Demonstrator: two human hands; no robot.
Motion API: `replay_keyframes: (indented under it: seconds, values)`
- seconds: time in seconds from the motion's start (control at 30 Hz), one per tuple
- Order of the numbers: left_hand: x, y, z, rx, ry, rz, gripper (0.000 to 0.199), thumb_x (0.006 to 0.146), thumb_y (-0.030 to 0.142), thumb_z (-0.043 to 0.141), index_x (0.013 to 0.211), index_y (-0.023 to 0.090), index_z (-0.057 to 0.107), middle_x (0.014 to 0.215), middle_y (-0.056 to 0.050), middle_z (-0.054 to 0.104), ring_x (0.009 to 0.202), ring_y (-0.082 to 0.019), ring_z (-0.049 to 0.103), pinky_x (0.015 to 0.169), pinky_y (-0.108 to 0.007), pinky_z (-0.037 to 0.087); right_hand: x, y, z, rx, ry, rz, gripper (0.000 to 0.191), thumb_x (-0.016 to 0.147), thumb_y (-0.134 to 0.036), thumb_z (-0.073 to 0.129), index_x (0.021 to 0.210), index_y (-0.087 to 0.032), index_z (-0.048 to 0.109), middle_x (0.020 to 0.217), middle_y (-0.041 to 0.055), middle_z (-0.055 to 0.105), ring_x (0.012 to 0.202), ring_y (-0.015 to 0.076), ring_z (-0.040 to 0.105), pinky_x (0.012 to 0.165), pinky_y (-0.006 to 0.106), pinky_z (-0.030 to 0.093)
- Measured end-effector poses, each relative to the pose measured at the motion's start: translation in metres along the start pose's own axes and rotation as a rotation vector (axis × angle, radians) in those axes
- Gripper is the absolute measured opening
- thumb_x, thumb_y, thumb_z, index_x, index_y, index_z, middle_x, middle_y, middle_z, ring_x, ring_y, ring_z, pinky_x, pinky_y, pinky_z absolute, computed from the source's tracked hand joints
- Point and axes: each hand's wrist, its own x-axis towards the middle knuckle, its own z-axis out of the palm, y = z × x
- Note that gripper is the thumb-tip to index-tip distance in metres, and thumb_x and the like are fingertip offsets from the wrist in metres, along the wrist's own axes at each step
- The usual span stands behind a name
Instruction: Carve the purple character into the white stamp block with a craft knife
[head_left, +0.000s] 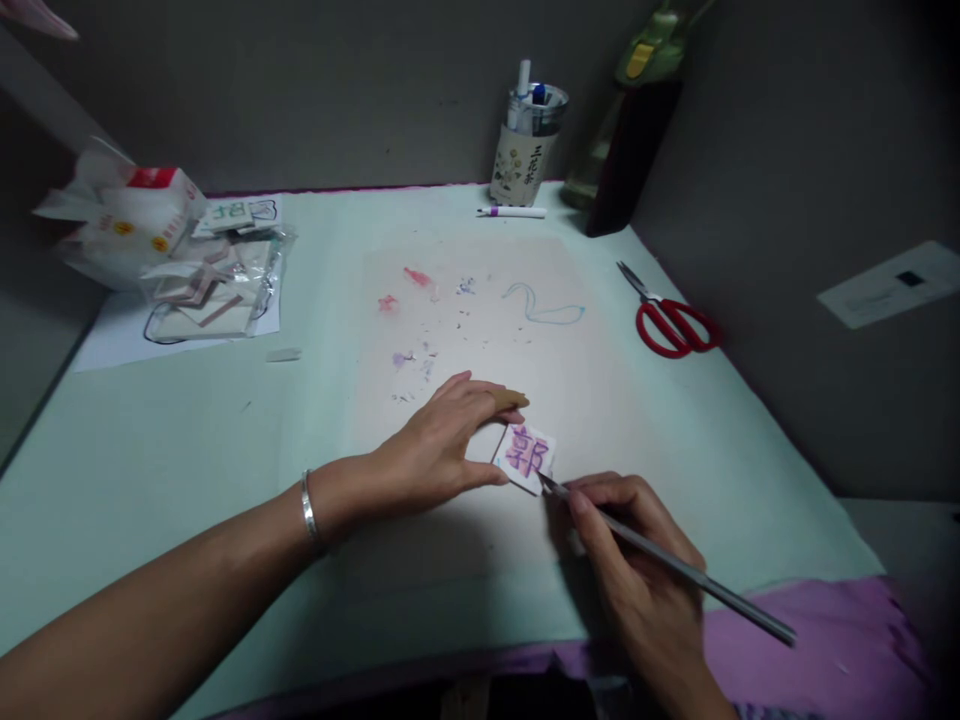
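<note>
A small white square block (529, 458) with purple character marks on a pink patch lies near the middle of the table. My left hand (448, 440) grips its left side between thumb and fingers; one finger has a tan covering. In my right hand (637, 560) is a slim silver carving knife (675, 562), held like a pen. The knife's tip touches or nearly touches the block's lower right edge. Small dark crumbs (461, 322) are scattered on the pale board (600, 400) beyond the block.
Red-handled scissors (667, 322) lie at the right. Behind are a purple-white marker (517, 212), a pen cup (525, 150), a dark upright object (634, 155) and a green bottle (592, 160). Bagged blocks (210, 300) and a white plastic package (142, 220) sit on the left. A pale strip (283, 355) lies nearby.
</note>
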Motion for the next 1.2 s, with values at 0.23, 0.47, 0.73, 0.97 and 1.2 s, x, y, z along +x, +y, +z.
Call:
replay_keyframes:
  seconds: [0.23, 0.47, 0.73, 0.97, 1.2]
  values:
    - [0.001, 0.001, -0.001, -0.009, -0.011, -0.015, 0.067, 0.085, 0.028, 0.086, 0.143, 0.026, 0.053, 0.142, -0.012, 0.066, 0.141, -0.03, 0.056, 0.131, -0.063, 0.019, 0.001, -0.004, -0.001, 0.027, -0.019, 0.009, 0.016, 0.1, -0.034, 0.066, 0.091, -0.022, 0.07, 0.084, 0.003, 0.074, 0.061, 0.0133, 0.063, 0.05, 0.023, 0.046]
    - [0.0, 0.001, -0.001, -0.007, -0.014, -0.024, 0.066, 0.085, 0.03, 0.088, 0.141, 0.025, 0.054, 0.143, -0.012, 0.065, 0.142, -0.03, 0.056, 0.132, -0.062, 0.019, 0.013, -0.005, -0.01, 0.098, -0.125, 0.006, 0.016, 0.098, -0.036, 0.068, 0.09, -0.022, 0.072, 0.089, 0.0041, 0.077, 0.067, 0.0143, 0.066, 0.055, 0.023, 0.051]
    - [0.0, -0.002, -0.001, -0.016, -0.016, -0.011, 0.065, 0.085, 0.028, 0.087, 0.142, 0.026, 0.054, 0.142, -0.012, 0.066, 0.143, -0.03, 0.054, 0.131, -0.063, 0.02, 0.035, 0.0, -0.025, 0.138, -0.334, -0.013, 0.018, 0.097, -0.037, 0.07, 0.089, -0.022, 0.073, 0.095, 0.0064, 0.079, 0.081, 0.0193, 0.072, 0.068, 0.028, 0.057]
    - [0.001, -0.002, -0.004, -0.042, -0.039, -0.025, 0.064, 0.087, 0.028, 0.085, 0.145, 0.031, 0.056, 0.143, -0.01, 0.066, 0.147, -0.031, 0.05, 0.131, -0.062, 0.019, 0.055, -0.005, -0.028, 0.165, -0.367, 0.038, 0.019, 0.092, -0.039, 0.074, 0.086, -0.022, 0.077, 0.085, 0.0055, 0.079, 0.078, 0.0208, 0.074, 0.065, 0.029, 0.058]
    - [0.002, -0.001, -0.003, -0.042, -0.041, -0.024, 0.067, 0.085, 0.027, 0.088, 0.144, 0.028, 0.056, 0.141, -0.01, 0.067, 0.147, -0.031, 0.05, 0.131, -0.062, 0.019, 0.054, -0.009, -0.009, 0.145, -0.25, -0.057, 0.018, 0.099, -0.033, 0.063, 0.089, -0.022, 0.072, 0.084, 0.0024, 0.075, 0.075, 0.0168, 0.07, 0.067, 0.027, 0.056]
